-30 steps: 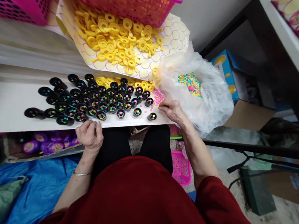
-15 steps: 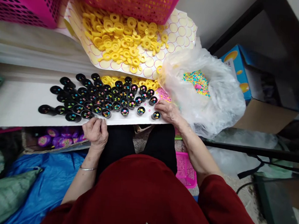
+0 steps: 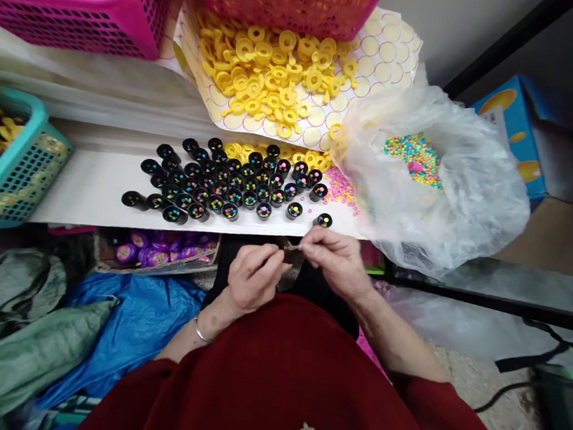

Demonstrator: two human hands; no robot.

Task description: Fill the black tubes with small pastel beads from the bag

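Observation:
Both hands meet over my lap, just in front of the shelf edge. My left hand (image 3: 256,276) is closed, thumb and fingertips pressed together; anything in them is too small to name. My right hand (image 3: 337,263) pinches something tiny, with a pinkish speck at its fingertips. A small pale, thin bit shows between the two hands, its kind unclear. Beyond them, many black cups (image 3: 229,211) with coloured pellets inside stand in a cluster on the white shelf (image 3: 88,191). One black cup (image 3: 323,220) stands apart, close to my right hand.
Yellow ring-shaped pieces (image 3: 278,77) lie on a circle-patterned sheet (image 3: 384,49) at the back. To the right sits a clear plastic bag (image 3: 480,185) of coloured pellets (image 3: 415,156), beside loose pink pellets (image 3: 339,185). Pink baskets (image 3: 83,13) and a teal basket (image 3: 41,153) border the shelf.
My right hand has left the shelf by the loose pellets and come back over my lap. My left hand has moved right and down to meet it. The camera view has shifted left.

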